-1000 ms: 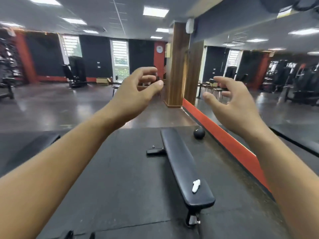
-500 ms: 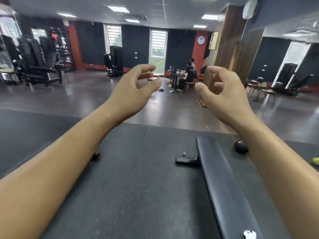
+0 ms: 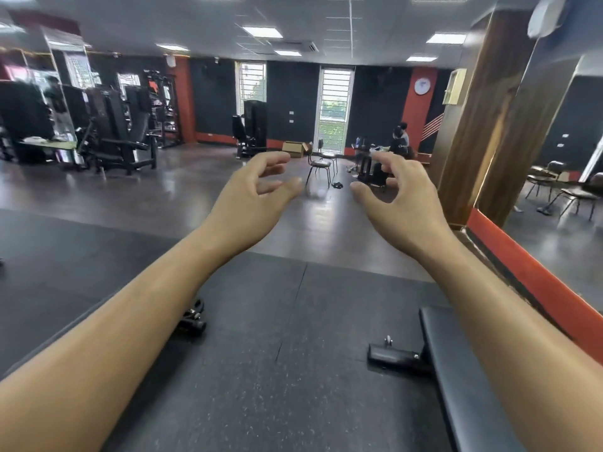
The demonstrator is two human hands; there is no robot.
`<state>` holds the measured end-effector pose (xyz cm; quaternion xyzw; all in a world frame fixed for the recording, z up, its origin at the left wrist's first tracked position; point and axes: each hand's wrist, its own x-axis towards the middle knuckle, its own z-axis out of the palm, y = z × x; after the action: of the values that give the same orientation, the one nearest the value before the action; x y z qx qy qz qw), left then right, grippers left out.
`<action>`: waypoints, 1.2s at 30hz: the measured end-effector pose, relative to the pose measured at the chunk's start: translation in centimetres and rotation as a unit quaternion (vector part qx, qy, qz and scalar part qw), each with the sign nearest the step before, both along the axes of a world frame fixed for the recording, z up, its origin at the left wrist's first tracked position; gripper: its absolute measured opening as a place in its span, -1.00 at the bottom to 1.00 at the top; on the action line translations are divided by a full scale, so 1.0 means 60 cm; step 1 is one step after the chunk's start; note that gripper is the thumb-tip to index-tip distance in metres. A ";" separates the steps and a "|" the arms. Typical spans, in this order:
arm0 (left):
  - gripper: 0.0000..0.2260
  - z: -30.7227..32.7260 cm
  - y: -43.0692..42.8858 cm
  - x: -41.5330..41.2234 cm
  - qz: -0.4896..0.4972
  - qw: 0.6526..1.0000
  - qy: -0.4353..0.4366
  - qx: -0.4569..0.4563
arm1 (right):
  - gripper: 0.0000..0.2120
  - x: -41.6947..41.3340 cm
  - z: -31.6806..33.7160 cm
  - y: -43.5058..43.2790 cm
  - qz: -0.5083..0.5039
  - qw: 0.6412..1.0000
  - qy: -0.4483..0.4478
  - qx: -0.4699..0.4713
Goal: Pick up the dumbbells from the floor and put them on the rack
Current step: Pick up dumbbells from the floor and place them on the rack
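Dumbbells and rack we cannot find in this view; no one of them is clear enough to name among the blurred machines [image 3: 114, 138] at the far left. Our left hand [image 3: 251, 203] and right hand [image 3: 401, 197] are both raised in front of us, well apart, holding nothing; the fingers are curled loosely and spread from the thumbs, so each hand is wide, like a half-made claw. Under the forearms lies the black rubber mat [image 3: 277, 370], matt, with fine pale speckles and a thin seam; farther away the floor [image 3: 163, 197] is smooth and glossy. At the lower right we see a flat bench [image 3: 456, 370] with a black padded top, smooth like vinyl, and its black metal foot [image 3: 394, 355]; a small black metal part [image 3: 192, 319] lies by the left forearm. A wood-grain pillar [image 3: 486, 119] stands at the right, above an orange baseboard [image 3: 535, 272]; a round white clock [image 3: 422, 86] hangs on the far wall, its writing too blurred to read.
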<state>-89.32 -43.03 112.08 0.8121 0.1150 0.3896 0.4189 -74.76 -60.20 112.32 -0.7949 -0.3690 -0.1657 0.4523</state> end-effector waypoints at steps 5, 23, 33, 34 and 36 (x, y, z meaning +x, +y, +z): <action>-0.63 -0.008 0.120 0.142 0.051 0.999 0.000 0.000 | -0.47 0.171 -0.010 0.145 0.048 0.999 -0.002 0.010; -0.66 -0.042 0.524 0.264 0.329 0.944 0.016 -0.028 | -0.42 0.372 -0.040 0.726 0.307 0.951 0.001 -0.026; -0.65 0.037 0.672 0.212 0.473 0.881 -0.003 0.026 | -0.43 0.322 0.031 0.986 0.435 0.900 -0.021 0.022; -0.65 0.043 0.680 0.197 0.494 0.869 0.002 0.030 | -0.43 0.305 0.035 1.014 0.459 0.888 -0.019 0.026; -0.62 0.056 0.689 0.167 0.536 0.843 0.011 0.036 | -0.45 0.270 0.037 1.067 0.507 0.861 -0.010 0.034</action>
<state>-79.28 -1.67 115.42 0.6429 0.5227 0.5482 0.1138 -58.54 3.80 114.55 -0.4806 -0.7199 0.0657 0.4965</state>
